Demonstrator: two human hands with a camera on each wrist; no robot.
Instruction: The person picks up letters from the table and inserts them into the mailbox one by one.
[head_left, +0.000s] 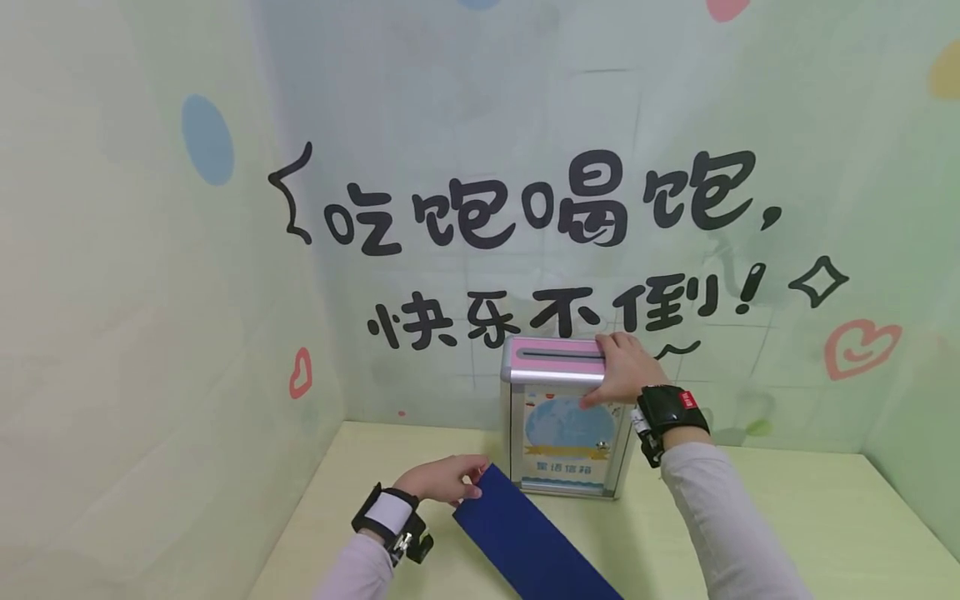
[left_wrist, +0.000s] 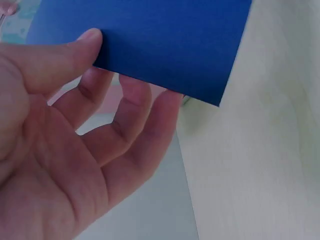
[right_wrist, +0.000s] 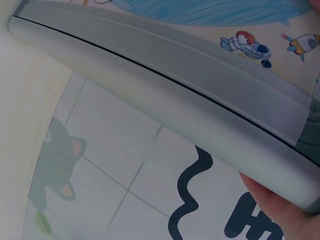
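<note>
A metal-framed letter box with a pink top and a long slot stands upright against the back wall. My right hand grips its top right end, thumb on the front and fingers over the top. In the right wrist view the box's silver side frame fills the upper part, with a bit of the right hand at the corner. My left hand pinches the short end of a dark blue envelope-like sheet. The left wrist view shows the thumb over the blue sheet, other fingers beneath.
The pale wooden tabletop runs up to a printed back wall with large black characters. Another printed wall borders the table on the left. The blue sheet's near end runs out of the head view.
</note>
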